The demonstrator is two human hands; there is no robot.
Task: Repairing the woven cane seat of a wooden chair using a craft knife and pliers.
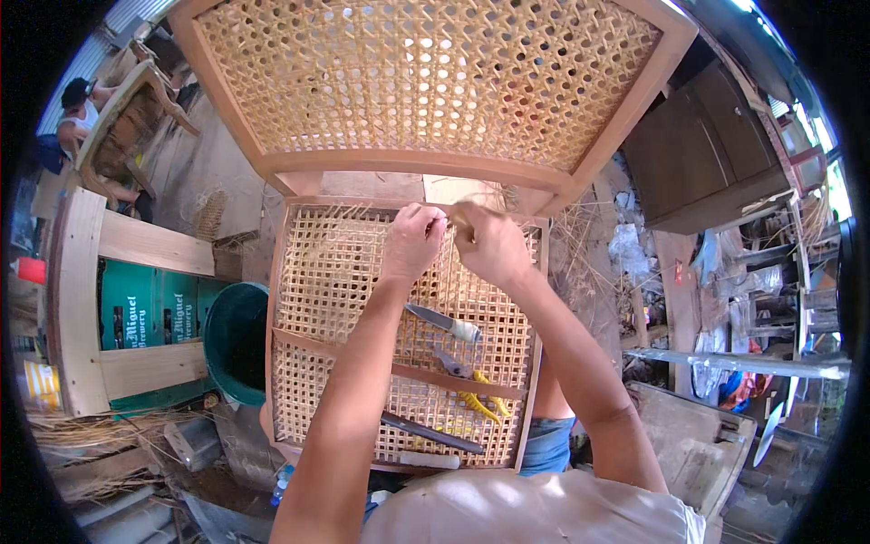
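Observation:
A wooden chair frame with a woven cane seat [317,263] lies before me. Above its far edge, my left hand [417,238] is closed in a pinch. Close beside it my right hand [492,240] is closed too, its fingertips slightly smeared by motion; what either one holds is too small to make out. On the seat below my hands lie a knife [435,317] with a pale wrapped handle and pliers with yellow handles [480,399]. Nearer to me are a dark flat bar [430,433] and a whitish stick [429,461].
The chair's cane back [426,91] rises at the far side. A green bucket [237,340] stands left of the seat, by green crates [136,308] and a wooden frame [154,243]. A dark cabinet [702,145] is at right. Far left, another person [80,116] sits near a chair frame.

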